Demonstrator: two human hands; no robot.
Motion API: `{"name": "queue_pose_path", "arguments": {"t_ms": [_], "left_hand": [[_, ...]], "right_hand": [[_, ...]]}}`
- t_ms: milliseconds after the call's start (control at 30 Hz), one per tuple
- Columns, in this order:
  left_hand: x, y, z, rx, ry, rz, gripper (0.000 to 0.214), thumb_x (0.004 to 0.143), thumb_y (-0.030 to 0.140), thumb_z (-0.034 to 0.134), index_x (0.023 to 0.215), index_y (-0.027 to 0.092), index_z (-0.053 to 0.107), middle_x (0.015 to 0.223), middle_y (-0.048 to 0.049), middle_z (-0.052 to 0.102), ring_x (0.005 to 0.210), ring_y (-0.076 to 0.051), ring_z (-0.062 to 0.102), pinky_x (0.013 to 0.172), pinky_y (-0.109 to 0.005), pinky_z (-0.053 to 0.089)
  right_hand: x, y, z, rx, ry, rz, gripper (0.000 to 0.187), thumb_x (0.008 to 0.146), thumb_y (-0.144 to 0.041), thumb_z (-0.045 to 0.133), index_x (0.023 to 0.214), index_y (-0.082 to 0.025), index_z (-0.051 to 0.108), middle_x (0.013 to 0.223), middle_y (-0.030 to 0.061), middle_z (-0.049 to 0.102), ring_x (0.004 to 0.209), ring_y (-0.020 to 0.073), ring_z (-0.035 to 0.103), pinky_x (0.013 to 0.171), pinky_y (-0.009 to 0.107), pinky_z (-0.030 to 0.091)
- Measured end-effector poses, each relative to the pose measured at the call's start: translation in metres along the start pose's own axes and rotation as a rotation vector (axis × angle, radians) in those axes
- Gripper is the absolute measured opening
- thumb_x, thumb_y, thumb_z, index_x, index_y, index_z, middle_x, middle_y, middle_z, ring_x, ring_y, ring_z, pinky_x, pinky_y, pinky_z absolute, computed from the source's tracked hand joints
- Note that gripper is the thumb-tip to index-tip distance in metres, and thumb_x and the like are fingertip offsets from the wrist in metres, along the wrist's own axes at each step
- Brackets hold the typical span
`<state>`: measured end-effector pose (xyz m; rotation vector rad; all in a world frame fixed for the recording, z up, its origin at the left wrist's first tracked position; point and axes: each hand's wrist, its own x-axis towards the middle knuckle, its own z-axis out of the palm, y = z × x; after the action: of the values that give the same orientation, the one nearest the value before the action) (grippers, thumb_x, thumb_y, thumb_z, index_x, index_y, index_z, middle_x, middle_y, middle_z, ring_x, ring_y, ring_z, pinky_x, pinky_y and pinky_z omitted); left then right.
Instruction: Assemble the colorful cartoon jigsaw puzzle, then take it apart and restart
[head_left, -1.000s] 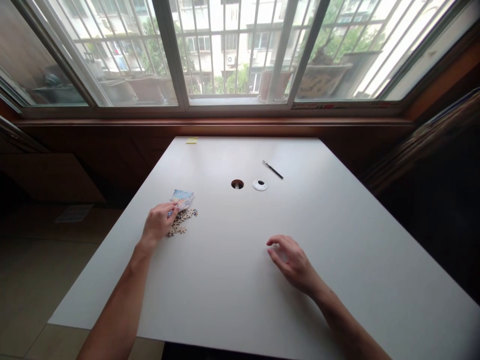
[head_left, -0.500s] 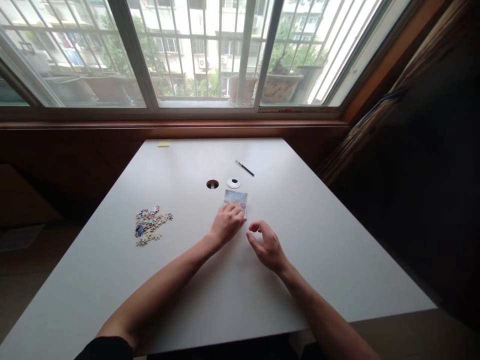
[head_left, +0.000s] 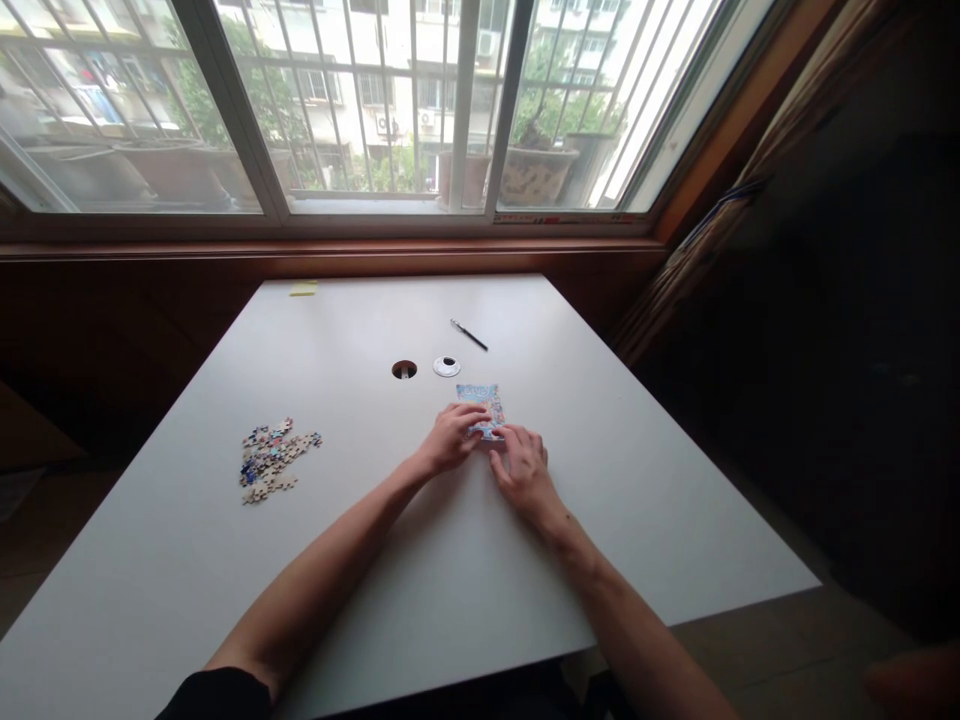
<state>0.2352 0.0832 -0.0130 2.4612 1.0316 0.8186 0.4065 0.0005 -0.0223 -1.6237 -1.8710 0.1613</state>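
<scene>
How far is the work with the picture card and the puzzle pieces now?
Done: the picture card lies mid-table, apart from the puzzle pieces. In hand: the left hand and right hand both touch its near edge. Left: the pieces lie in a loose heap, seemingly none joined.

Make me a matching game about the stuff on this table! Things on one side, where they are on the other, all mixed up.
Things
1. small colourful picture card
2. pile of little jigsaw puzzle pieces
3. thin black pen
4. small yellow paper note

Places
A. near the far left corner of the white table
B. alone on the left side
C. just beyond the round white cap, lying slantwise
D. touched by the left hand and the right hand

Pairs: 1-D, 2-B, 3-C, 4-A
</scene>
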Motion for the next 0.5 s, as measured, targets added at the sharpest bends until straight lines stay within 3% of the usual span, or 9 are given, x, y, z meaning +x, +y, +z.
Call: {"name": "queue_pose_path", "arguments": {"t_ms": [100, 200, 333, 400, 500], "left_hand": [[-0.026, -0.006, -0.047, -0.039, 0.054, 0.005, 0.024, 0.095, 0.017, 0.055, 0.11, 0.023, 0.073, 0.115, -0.0072, 0.074, 0.109, -0.022, 0.066, 0.1, -0.039, 0.049], [-0.08, -0.032, -0.109, 0.034, 0.153, -0.026, 0.019, 0.097, 0.025, 0.054, 0.099, 0.023, 0.074, 0.101, -0.005, 0.076, 0.098, -0.021, 0.068, 0.096, -0.038, 0.048], [-0.17, -0.092, -0.177, 0.424, 0.387, -0.319, 0.021, 0.092, 0.036, 0.057, 0.095, 0.025, 0.075, 0.104, -0.0048, 0.074, 0.104, -0.027, 0.065, 0.104, -0.044, 0.042], [-0.204, -0.117, -0.196, 0.54, 0.447, -0.484, 0.03, 0.091, 0.043, 0.055, 0.102, 0.022, 0.075, 0.113, -0.0087, 0.071, 0.111, -0.03, 0.062, 0.107, -0.047, 0.04], [-0.226, -0.132, -0.202, 0.54, 0.353, -0.596, 0.046, 0.093, 0.05, 0.047, 0.122, 0.021, 0.068, 0.127, -0.0114, 0.066, 0.122, -0.032, 0.057, 0.111, -0.05, 0.036]], "right_hand": [[0.0, -0.003, -0.003, -0.008, 0.003, -0.021, 0.028, 0.094, -0.025, 0.054, 0.12, -0.022, 0.062, 0.128, 0.0095, 0.064, 0.119, 0.0301, 0.05, 0.1, 0.045, 0.041], [-0.002, -0.009, -0.007, 0.033, -0.001, -0.054, 0.021, 0.093, -0.024, 0.056, 0.112, -0.023, 0.065, 0.12, 0.0081, 0.066, 0.113, 0.0276, 0.054, 0.096, 0.042, 0.043], [-0.008, -0.021, -0.009, 0.098, -0.07, -0.13, 0.01, 0.092, -0.023, 0.057, 0.099, -0.023, 0.065, 0.1, 0.0056, 0.067, 0.101, 0.0245, 0.058, 0.092, 0.04, 0.043], [-0.01, -0.024, -0.007, 0.151, -0.133, -0.191, 0.009, 0.092, -0.023, 0.057, 0.097, -0.022, 0.064, 0.093, 0.0049, 0.066, 0.095, 0.0232, 0.059, 0.09, 0.039, 0.043], [-0.011, -0.023, -0.003, 0.222, -0.231, -0.281, 0.008, 0.094, -0.022, 0.055, 0.095, -0.021, 0.063, 0.085, 0.004, 0.066, 0.084, 0.0206, 0.059, 0.085, 0.038, 0.044]]}}
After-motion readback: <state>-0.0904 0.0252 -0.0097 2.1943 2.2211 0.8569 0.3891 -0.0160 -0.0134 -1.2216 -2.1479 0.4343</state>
